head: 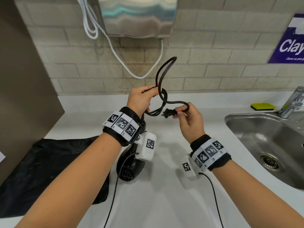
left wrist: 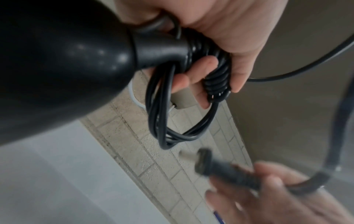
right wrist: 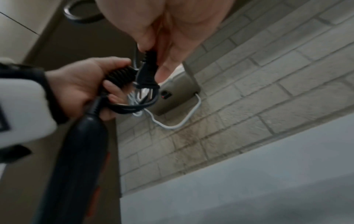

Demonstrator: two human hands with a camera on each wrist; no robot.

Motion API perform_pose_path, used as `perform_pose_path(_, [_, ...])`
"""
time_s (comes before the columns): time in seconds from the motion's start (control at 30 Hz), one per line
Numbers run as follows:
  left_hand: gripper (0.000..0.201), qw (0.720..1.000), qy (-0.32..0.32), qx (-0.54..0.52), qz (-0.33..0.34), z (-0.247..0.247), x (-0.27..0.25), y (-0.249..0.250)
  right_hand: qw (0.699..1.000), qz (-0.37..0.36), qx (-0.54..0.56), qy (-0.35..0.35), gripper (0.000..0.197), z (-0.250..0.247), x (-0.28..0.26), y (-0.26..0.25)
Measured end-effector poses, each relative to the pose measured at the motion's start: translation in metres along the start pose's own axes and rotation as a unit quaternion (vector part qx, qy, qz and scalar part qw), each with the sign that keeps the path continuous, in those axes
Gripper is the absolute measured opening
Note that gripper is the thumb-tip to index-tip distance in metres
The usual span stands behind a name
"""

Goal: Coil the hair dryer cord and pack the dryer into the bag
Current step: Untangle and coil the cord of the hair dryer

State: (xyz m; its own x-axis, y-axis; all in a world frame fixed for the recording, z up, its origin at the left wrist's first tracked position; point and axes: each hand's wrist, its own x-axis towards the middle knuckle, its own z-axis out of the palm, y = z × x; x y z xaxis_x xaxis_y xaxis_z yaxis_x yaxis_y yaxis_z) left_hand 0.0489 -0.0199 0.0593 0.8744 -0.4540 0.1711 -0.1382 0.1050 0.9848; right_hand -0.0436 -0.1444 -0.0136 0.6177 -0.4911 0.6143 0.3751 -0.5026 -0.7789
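Two hands: left hand [head: 139, 99] grips coiled cord [head: 162, 96]; right hand [head: 189, 119] pinches plug [head: 169, 112]
Counter [head: 164, 186]: white, sink [head: 256, 129] at right
Bag [head: 49, 170]: left of sink, flat
Wall [head: 213, 63]: grey brick

bag [head: 49, 165] left on counter [head: 164, 203] | dryer [head: 130, 167] beside it | sink [head: 263, 142] right | sponge [head: 262, 106] behind sink

Steel sink [head: 256, 137], tap [head: 294, 102] and yellow sponge [head: 262, 106] right; hand dryer [head: 138, 15] on brick wall

The left hand [left wrist: 220, 37] grips looped black rubber cord [left wrist: 162, 115] beside the glossy black plastic dryer [left wrist: 57, 60]; the blurred right hand [left wrist: 268, 197] pinches its black plug [left wrist: 205, 162].
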Motion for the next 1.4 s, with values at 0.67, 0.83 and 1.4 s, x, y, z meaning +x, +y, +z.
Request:
perform_pose_path(0.67, [0.013,0.99,-0.113,-0.041,-0.068,0.011,-0.014,0.002,0.996,0.062,-0.028,-0.063,0.025,0.018,0.02,-0.013])
perform_pose_path(0.83, [0.014,0.987,-0.06,-0.113,-0.095,0.005,-0.009,0.003,0.986,0.042,-0.116,-0.114,0.02,0.004,-0.001,0.017])
perform_pose_path(1.4, [0.016,0.996,-0.08,-0.001,-0.029,-0.008,-0.01,0.01,0.896,0.264,-0.297,-0.196,0.032,-0.035,-0.002,0.057])
